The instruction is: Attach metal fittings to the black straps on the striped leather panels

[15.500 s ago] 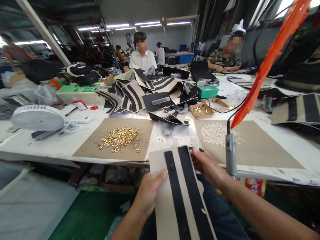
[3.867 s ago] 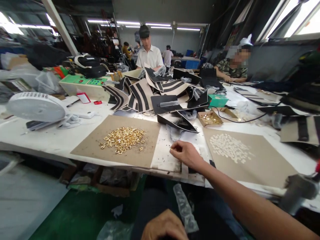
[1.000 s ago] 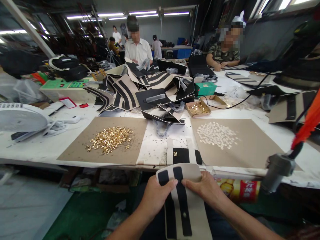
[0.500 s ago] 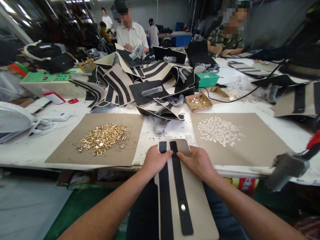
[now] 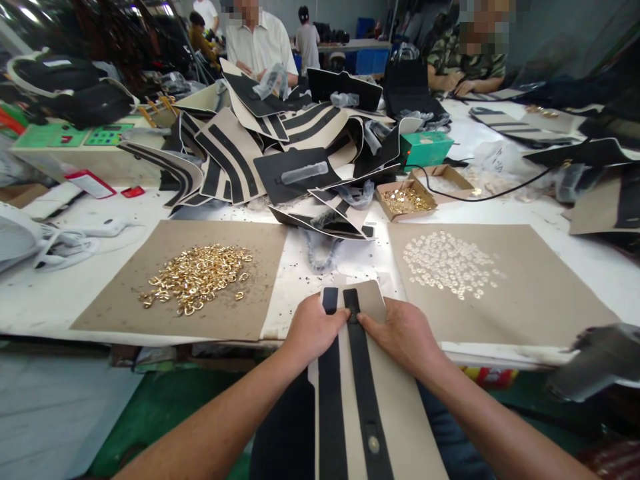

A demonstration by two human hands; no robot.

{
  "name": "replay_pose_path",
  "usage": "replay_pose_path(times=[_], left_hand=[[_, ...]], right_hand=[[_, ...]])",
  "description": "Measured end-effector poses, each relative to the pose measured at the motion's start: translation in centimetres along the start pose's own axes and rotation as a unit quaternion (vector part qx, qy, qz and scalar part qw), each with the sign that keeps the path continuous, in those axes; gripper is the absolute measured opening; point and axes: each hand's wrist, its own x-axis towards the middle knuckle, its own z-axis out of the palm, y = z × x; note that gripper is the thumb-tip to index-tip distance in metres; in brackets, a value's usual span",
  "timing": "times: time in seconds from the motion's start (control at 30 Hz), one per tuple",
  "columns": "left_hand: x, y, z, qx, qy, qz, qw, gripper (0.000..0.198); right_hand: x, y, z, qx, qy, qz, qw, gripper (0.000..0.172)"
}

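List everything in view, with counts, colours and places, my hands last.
Panel: one, beige, black-striped, front centre
Sheets: two, brown, left and right
Rings: many, gold, left sheet
Discs: many, whitish, right sheet
Panel pile: one, beige and black, centre
Box: one, green, right of pile
Trays: two, brown, before the box
Machine: one, cream, green-topped, left
Tool: one, grey, right edge
People: several, varied clothing, background
Left hand: one, bare, on panel
Right hand: one, bare, on panel
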Motion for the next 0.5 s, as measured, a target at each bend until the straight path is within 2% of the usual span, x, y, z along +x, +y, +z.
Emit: replay_pose_path(times=[0.37,0.43,0.5], left_hand=[[0.72,-0.05,-0.24,-0.002,-0.033,0.004,0.999,0.01],[0.43,0.07,-0.35,0.021,-0.013,0.018,1.0,0.021],[-0.13,0.25,-0.4,0.085,0.053,0.05,0.994,0.046]], right_hand=[[0.5,0.02,-0.18,-0.008,-0.014,-0.006,1.0,0.038],[0.57,-0.06,-0.4,-0.007,-0.017,-0.005,1.0,0.038],[0.62,-0.18,-0.63,-0.003,-0.022,-0.001,1.0,0.038]])
